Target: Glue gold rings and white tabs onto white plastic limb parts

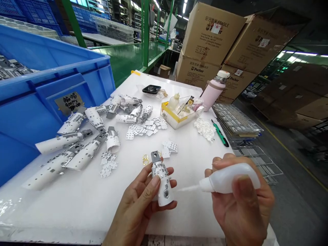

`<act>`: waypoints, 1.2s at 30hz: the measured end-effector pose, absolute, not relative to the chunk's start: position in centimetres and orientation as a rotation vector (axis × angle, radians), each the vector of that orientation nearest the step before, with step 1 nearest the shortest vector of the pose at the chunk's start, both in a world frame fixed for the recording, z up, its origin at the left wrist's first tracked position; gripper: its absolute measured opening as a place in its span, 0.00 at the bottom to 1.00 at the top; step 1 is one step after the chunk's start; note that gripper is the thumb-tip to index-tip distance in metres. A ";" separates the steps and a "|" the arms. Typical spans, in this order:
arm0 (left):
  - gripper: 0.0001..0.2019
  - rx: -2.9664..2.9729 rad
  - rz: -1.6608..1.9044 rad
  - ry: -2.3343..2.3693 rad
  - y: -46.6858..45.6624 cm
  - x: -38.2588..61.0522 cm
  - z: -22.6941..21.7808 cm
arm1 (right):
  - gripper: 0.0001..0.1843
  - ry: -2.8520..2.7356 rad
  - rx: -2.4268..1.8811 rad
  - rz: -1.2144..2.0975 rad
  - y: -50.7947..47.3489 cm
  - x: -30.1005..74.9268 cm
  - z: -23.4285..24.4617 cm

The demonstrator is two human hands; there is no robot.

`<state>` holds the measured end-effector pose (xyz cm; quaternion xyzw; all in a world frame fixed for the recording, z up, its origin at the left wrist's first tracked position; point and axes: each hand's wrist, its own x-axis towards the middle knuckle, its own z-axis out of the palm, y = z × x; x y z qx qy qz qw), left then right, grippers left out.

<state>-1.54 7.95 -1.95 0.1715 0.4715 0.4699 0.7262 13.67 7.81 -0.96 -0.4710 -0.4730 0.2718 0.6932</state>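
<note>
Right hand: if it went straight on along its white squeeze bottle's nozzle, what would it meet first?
Probably the white tapered grey-ended part in the left hand, the nozzle touching first, though depth is unclear.

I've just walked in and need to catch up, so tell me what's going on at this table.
A person's left hand holds a tapered white part, while the right hand grips a squeeze bottle, its thin nozzle pointing toward that part. Similar parts lie beside the blue bin, with small white pieces nearby.

White-and-grey part [162,181], milky bottle [233,176], blue crate [99,80], pink flask [213,93]
</note>
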 end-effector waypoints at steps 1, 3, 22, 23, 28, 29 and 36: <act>0.23 0.390 1.038 1.044 7.9 -1.5 -2.0 | 0.13 -1.063 -1.053 0.595 7.8 13.6 -1.0; 0.22 0.416 1.039 1.051 7.9 -1.3 -2.0 | 0.13 -1.080 -1.046 0.578 7.8 13.4 -1.1; 0.23 0.443 1.015 1.051 7.9 -1.3 -2.6 | 0.10 -1.161 -1.134 0.498 8.2 13.5 -1.7; 0.23 0.439 1.015 1.050 7.9 -1.3 -2.6 | 0.10 -1.167 -1.138 0.500 8.1 13.5 -1.7; 0.23 0.442 1.020 1.038 8.0 -1.4 -2.9 | 0.12 -1.171 -1.128 0.482 8.0 13.5 -1.7; 0.23 0.446 1.015 1.031 8.0 -1.5 -2.9 | 0.12 -1.167 -1.128 0.484 8.0 13.5 -1.6; 0.21 0.456 1.005 1.039 8.0 -1.4 -2.7 | 0.12 -1.170 -1.136 0.491 7.9 13.5 -1.5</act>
